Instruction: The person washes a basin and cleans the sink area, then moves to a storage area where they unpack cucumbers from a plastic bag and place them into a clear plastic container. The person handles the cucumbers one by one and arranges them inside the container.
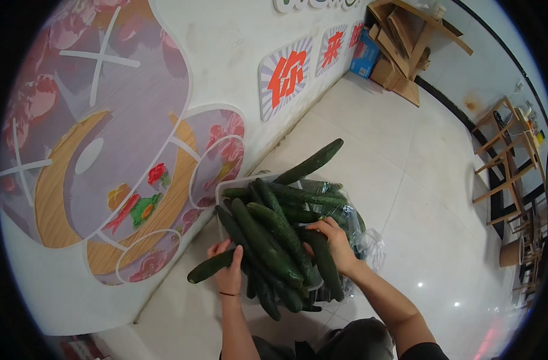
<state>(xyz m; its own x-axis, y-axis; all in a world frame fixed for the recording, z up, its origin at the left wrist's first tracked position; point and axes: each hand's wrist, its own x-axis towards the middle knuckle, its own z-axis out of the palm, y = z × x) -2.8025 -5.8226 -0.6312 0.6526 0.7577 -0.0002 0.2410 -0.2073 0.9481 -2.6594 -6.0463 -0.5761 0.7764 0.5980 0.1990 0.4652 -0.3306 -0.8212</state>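
Observation:
My left hand point(229, 265) grips a short dark green cucumber point(209, 266) at the left side of the pile, its blunt end pointing out to the left. At the pile's right side my right hand point(336, 243) is closed around another cucumber point(324, 265), which hangs towards my body. Many long cucumbers point(269, 247) lie heaped above the rim of a translucent plastic bin point(221, 191). One cucumber point(310, 163) sticks out over the far edge. Clear plastic wrap point(368, 245) lies along the right side, with more cucumbers under it.
A painted wall with a large cartoon decal point(121, 135) rises close on the left. Pale floor tiles point(418, 202) extend right. Flattened cardboard point(395, 45) and a blue box point(365, 54) stand in the far corner. Wooden stools point(503, 166) and a brown bucket point(511, 253) are at the right.

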